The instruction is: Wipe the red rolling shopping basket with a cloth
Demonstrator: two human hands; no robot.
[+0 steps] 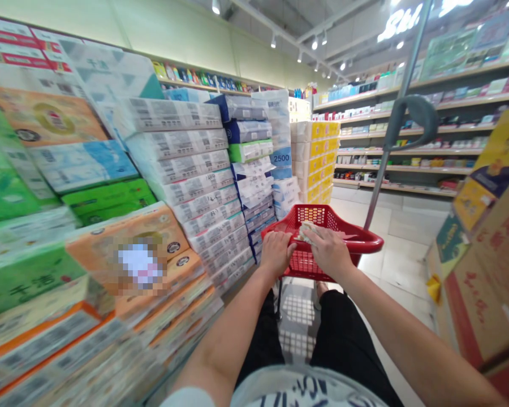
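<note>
Your left hand [276, 253] was curled over the near rim of the red basket [368, 245]; your right hand [330, 250] pinched a pale crumpled item [307, 230] there, thumb hidden. Likely spaced apart to steady the basket. Forearms [231, 333] angled down toward it. Wrapped packs [195, 158] stood left of the basket.

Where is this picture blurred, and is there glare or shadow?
Head view: far-left packs look smeared; head view: the lit sign, top right, glares white; head view: grid-patterned light and shadow fall on the floor below the red basket.
</note>
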